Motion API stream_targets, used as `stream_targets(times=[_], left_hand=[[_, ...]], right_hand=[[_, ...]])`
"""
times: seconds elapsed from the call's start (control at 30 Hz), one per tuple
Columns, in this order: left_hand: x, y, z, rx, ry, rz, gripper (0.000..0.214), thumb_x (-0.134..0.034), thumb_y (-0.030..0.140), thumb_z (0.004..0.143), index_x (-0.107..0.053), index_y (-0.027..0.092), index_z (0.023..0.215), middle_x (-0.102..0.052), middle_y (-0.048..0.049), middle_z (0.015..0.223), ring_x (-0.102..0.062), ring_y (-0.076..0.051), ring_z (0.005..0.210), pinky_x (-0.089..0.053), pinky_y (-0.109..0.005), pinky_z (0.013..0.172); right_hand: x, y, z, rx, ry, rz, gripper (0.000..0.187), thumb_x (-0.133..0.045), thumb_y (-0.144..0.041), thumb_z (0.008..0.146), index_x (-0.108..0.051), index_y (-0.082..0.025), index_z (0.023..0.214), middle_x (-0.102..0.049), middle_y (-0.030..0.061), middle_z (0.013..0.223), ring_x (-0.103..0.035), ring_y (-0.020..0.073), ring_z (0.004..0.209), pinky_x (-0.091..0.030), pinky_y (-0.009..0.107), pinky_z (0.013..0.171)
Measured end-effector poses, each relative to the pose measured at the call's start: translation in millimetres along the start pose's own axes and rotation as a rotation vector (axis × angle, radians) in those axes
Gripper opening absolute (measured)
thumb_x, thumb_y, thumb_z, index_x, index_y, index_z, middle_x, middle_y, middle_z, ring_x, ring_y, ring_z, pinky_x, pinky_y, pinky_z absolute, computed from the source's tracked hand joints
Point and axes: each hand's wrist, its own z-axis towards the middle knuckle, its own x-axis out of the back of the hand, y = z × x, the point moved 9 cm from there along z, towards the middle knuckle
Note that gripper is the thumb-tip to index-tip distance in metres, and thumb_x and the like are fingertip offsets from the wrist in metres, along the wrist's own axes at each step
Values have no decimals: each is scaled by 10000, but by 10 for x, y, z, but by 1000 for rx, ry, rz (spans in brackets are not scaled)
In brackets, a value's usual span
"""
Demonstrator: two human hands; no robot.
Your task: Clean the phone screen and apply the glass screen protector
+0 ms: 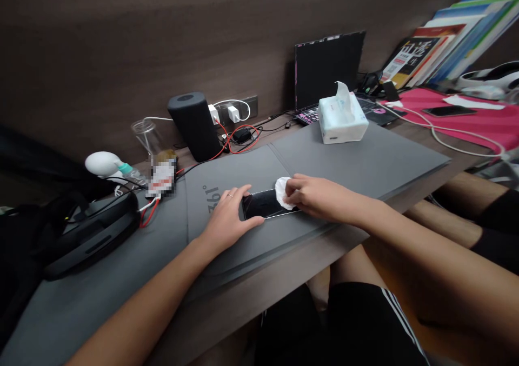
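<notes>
A smartphone (261,204) with a dark screen lies face up on the grey mat (162,252). My left hand (229,214) holds its left end, thumb along the near edge and fingers at the far edge. Pinched in my right hand (310,195) is a crumpled white tissue (283,192), which rests on the phone's screen. The fingers and tissue cover the phone's right part, so that end is mostly hidden.
Behind the hands stand a tissue pack (343,118), an open laptop (330,71) and a black speaker (191,125). Cables, a glass jar (146,136) and a black headset-like device (95,236) are at the left. Books (458,41) lean at the far right; another person's leg (446,223) shows below.
</notes>
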Motion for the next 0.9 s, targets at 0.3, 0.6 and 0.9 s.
stream_targets(times=[0.3,0.6,0.9], left_hand=[[-9,9,8,-2,-9,5,657,-747,366,808,-443,254,1379,-598,-70,1307,-511,-307,1213,-428,-493,1026],[-7,-11,14,5,-5,-23,673,-747,380,805,-439,250,1389,-607,-70,1297,-504,-320,1225,-426,-513,1041],[-7,-14,11,-8,3,-33,657,-742,383,805,-445,272,1380,-606,-67,1281,-517,-328,1204,-434,-534,1022]], right_hand=[[-66,-324,377,83,-5,6,189,-571,-107,896,-751,-158,870,-649,107,909,-532,222,860,-435,329,718],[221,219,-197,-28,163,-46,280,-466,-110,946,-739,-170,968,-652,127,966,-565,234,884,-493,348,745],[309,690,-547,-297,361,-141,328,-461,-295,987,-682,-183,1203,-642,174,1174,-626,306,1031,-526,476,866]])
